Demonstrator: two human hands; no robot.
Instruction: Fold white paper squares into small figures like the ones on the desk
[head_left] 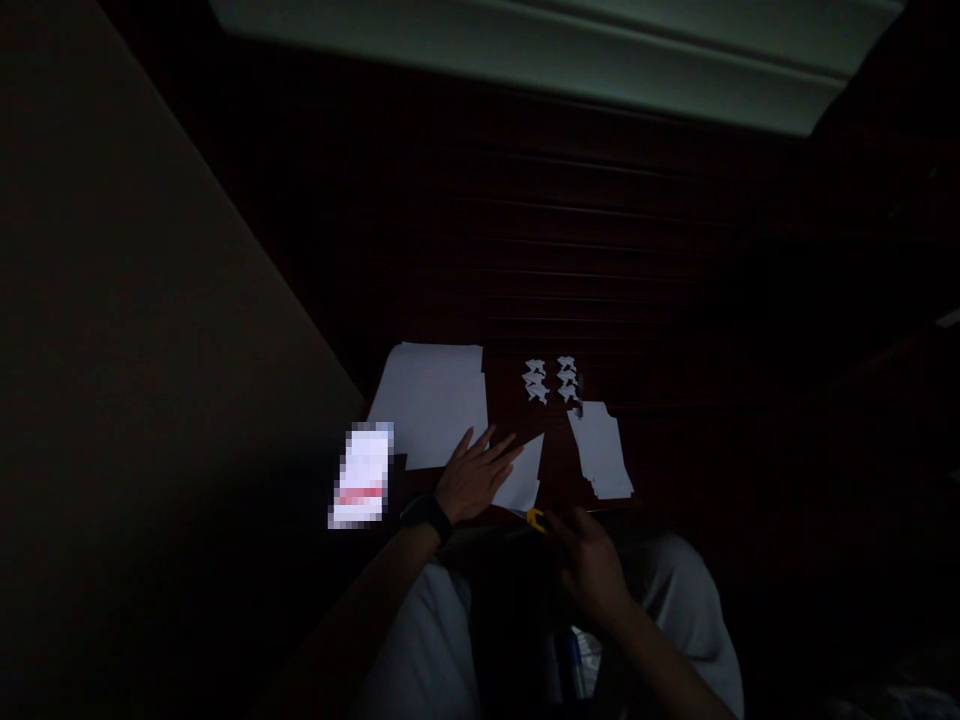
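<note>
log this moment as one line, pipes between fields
left hand: spread on white paper | right hand: holding yellow tool | beyond: small white pieces, two columns

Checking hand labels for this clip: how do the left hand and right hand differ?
Pose: the left hand lies palm down with fingers spread over a white sheet; the right hand is curled, nearer the body.
Hold: the left hand grips nothing visible; the right hand holds a small yellow tool.
Wrist: a dark watch sits on the left hand's wrist; none shows on the right hand's.
Shared: both are ungloved.
</note>
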